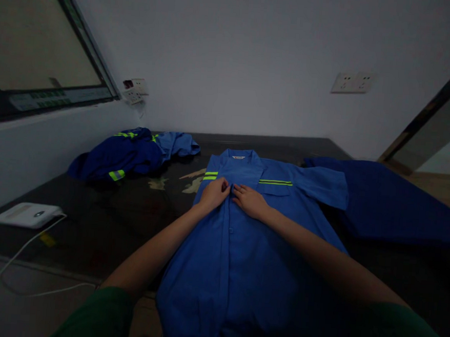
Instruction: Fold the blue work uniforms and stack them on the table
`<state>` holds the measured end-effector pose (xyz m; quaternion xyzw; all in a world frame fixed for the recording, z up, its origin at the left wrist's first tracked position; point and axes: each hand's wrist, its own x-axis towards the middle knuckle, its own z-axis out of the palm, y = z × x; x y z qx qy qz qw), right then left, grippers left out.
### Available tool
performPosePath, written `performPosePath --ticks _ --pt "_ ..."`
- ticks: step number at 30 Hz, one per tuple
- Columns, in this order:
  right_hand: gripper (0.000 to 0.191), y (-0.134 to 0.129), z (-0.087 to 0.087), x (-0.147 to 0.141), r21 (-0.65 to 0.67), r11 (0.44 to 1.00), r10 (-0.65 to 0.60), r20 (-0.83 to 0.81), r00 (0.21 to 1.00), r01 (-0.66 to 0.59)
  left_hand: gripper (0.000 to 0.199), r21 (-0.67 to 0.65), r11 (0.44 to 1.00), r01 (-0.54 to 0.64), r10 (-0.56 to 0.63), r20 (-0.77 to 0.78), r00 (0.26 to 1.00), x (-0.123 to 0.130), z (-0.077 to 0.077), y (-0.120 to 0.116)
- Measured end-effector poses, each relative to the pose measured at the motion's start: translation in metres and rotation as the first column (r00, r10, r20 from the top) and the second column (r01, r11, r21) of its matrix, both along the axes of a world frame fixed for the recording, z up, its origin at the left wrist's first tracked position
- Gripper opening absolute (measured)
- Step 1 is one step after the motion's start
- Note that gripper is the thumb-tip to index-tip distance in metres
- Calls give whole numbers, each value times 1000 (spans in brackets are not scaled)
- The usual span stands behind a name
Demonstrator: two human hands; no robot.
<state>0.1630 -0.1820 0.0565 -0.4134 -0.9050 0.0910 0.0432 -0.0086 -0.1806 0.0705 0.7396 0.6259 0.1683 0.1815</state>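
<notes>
A blue short-sleeved work shirt (280, 254) with yellow-green stripes lies front up on a dark table, its collar at the far end and its lower part hanging toward me. My left hand (214, 192) pinches the edge of the front placket at chest height. Close beside it, my right hand (249, 200) has its fingers closed on the other side of the same placket. Whatever small part sits between the fingertips is hidden. Below the hands a button shows on the front.
Crumpled blue garments (121, 153) with reflective strips lie at the back left. A folded dark blue cloth (392, 206) rests at the right. On the left, a white device (29, 215) has a cable (22, 252) running off the table edge (29, 261). A wall (232, 61) stands behind.
</notes>
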Motion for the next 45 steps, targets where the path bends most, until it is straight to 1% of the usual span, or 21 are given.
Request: performPosePath --ticks 4,7,13,17,19,21,24,26,28,30,32,34,36,37,38,39,40,41,42,44,45 --pt "41 0 -1 10 -41 999 31 -55 998 -33 18 86 985 147 -150 26 988 -4 -6 -11" --pt "41 -3 -3 16 -49 997 53 -87 995 -57 25 111 979 172 -178 49 983 -8 -11 -17" --pt "46 -8 -12 16 -44 997 65 -67 996 -68 38 59 978 199 -202 46 978 -10 -23 -21" --pt "47 -7 -8 15 -62 996 60 -87 994 -65 46 6 966 257 -257 -31 966 -8 -25 -23" --pt "40 -5 -2 16 -95 995 32 -118 992 -43 49 -27 962 271 -272 -88 958 -7 -23 -24" --pt "34 -3 6 16 -130 991 -45 -158 986 24 50 -56 957 284 -289 -129 948 -8 -20 -24" --pt "32 -3 16 15 -162 978 -160 -195 968 130 50 -119 948 294 -311 -167 936 -11 -18 -25" --pt "31 -6 21 12 -170 974 -180 -195 964 147 49 -161 946 280 -308 -181 934 -12 -18 -25" --pt "32 -10 23 9 -176 972 -190 -191 963 157 50 -157 954 257 -283 -171 944 -12 -16 -25" --pt "33 -14 25 5 -178 969 -204 -197 959 170 52 -106 971 213 -225 -119 967 -11 -7 -28" --pt "35 -16 25 0 -174 970 -204 -206 957 169 51 -36 985 168 -169 -27 985 -10 13 -39" --pt "38 -17 24 -6 -165 976 -178 -204 963 146 45 18 986 165 -166 94 982 -13 44 -64" --pt "41 -18 22 -13 -150 980 -156 -193 969 128 36 46 982 181 -186 232 955 -21 77 -108" --pt "42 -18 21 -17 -142 982 -152 -187 971 126 33 31 990 139 -142 297 944 -26 90 -136" --pt "44 -18 19 -21 -137 982 -155 -181 971 131 30 -6 998 62 -57 349 935 -33 97 -168" --pt "45 -17 18 -25 -137 980 -169 -175 970 146 29 -43 999 -22 37 385 922 -41 100 -202" --pt "45 -17 17 -30 -143 975 -195 -170 966 171 30 -69 991 -116 134 401 906 -49 96 -236" --pt "46 -17 17 -34 -155 965 -235 -164 958 210 35 -104 973 -206 231 385 893 -56 88 -269" --pt "47 -17 16 -38 -169 951 -286 -159 945 260 38 -121 943 -309 332 363 871 -63 75 -299" --pt "49 -19 16 -46 -195 911 -395 -154 906 364 29 -169 848 -503 530 312 788 -71 43 -343" --pt "51 -21 15 -49 -205 892 -436 -152 887 403 26 -194 812 -550 583 311 751 -71 27 -356"
